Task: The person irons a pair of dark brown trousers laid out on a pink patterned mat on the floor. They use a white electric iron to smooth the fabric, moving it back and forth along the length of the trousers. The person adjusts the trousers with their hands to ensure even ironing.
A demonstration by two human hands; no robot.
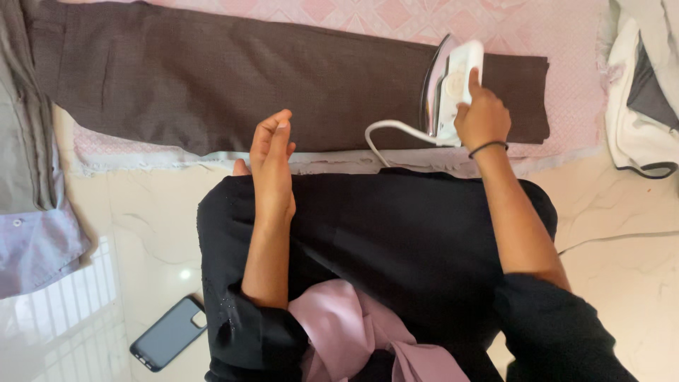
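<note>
A white iron (453, 88) is gripped at its handle by the right hand (482, 117), fingers wrapped around it. The iron is set on a dark brown, finely woven trouser leg (212, 78), near the hem at the right end. The trousers are laid flat on a pink quilted cloth (368, 14). The left hand (272, 163) is held open and empty, edge-on, just before the trousers. A white cord (392, 131) loops from the iron. A dark phone (168, 332) lies on the glossy marble floor (141, 212).

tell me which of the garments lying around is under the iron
The dark brown trousers spread flat on the pink cloth; the grey garments at the left lie bunched and untouched.
</note>
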